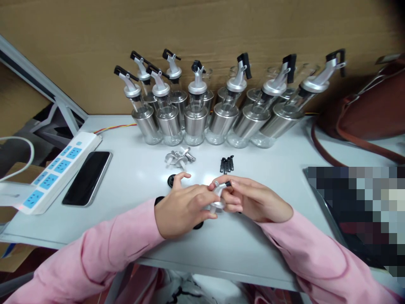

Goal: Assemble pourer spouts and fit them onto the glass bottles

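Note:
Between my two hands is a silver pourer top [217,202] with a white lower stem. My left hand [186,211] grips its base with thumb and fingers, the index finger raised. At the tip of its spout, my right hand [253,198] pinches a small black flip cap [228,184]; whether the cap is fixed on cannot be told. Several loose silver pourer tops [180,158] lie in a pile beyond my left hand. A short row of black flip caps [227,164] lies beyond my right hand. Round black parts [171,180] sit partly hidden around my left hand.
Several glass-and-steel oil bottles [196,120] with pourers stand along the table's back, before a cardboard wall [202,29]. At left are a power strip [58,169] and a phone [87,178]. A brown bag [370,105] and a dark, partly pixelated object [325,207] occupy the right.

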Demonstrator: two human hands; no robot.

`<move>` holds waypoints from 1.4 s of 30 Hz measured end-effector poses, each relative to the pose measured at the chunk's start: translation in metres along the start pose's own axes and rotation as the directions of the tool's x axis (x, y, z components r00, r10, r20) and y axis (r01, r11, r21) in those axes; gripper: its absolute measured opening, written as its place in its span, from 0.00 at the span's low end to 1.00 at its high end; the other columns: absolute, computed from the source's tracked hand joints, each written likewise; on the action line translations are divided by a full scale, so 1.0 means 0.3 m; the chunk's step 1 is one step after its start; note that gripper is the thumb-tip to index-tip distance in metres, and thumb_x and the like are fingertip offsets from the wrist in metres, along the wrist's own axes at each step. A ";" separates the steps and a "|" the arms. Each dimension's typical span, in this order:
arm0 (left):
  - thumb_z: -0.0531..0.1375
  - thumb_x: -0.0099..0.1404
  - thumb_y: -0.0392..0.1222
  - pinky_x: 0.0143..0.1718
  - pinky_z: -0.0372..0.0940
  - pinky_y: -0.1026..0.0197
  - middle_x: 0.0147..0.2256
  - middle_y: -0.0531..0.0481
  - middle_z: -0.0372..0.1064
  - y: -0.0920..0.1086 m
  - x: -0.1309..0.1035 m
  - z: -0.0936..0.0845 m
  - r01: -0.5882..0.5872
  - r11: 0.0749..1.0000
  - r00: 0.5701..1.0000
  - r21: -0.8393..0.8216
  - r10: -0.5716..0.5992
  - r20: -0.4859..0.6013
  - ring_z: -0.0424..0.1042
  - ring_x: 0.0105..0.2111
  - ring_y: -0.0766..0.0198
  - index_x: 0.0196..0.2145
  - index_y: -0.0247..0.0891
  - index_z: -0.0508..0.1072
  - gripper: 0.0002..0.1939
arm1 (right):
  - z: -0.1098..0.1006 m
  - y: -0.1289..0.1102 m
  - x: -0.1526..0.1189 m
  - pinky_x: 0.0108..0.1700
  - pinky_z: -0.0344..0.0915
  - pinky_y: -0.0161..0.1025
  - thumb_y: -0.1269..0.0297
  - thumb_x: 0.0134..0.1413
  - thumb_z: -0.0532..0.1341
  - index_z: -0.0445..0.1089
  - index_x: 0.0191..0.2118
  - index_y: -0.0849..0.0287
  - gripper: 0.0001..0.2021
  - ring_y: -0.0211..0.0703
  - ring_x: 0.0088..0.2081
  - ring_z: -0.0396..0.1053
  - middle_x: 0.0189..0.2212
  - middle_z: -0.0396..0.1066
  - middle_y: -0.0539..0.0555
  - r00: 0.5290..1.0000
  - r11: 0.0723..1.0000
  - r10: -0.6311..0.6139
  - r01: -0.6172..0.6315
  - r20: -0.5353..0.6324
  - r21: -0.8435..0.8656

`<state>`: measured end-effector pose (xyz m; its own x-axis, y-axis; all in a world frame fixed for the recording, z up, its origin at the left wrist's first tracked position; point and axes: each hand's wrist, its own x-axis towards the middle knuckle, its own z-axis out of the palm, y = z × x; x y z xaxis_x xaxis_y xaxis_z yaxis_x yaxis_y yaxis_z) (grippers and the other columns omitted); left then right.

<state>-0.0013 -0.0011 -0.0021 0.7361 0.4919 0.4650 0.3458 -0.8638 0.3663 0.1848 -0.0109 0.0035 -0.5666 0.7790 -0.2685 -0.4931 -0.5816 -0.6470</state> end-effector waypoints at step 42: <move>0.60 0.53 0.61 0.36 0.59 0.55 0.37 0.44 0.63 -0.029 0.005 -0.051 -0.114 0.993 0.976 -0.009 0.114 0.185 0.63 0.36 0.57 0.38 0.36 0.60 0.27 | -0.012 0.004 0.005 0.22 0.46 0.33 0.55 0.42 0.65 0.71 0.32 0.60 0.14 0.30 0.19 0.47 0.20 0.57 0.47 0.918 0.922 -0.303 0.215 -0.257 -0.321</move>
<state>-0.0120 0.0088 0.0077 0.8657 0.3618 0.3460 0.2544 -0.9132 0.3184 0.1858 -0.0097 -0.0002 -0.2008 0.9514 -0.2335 -0.3650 -0.2939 -0.8834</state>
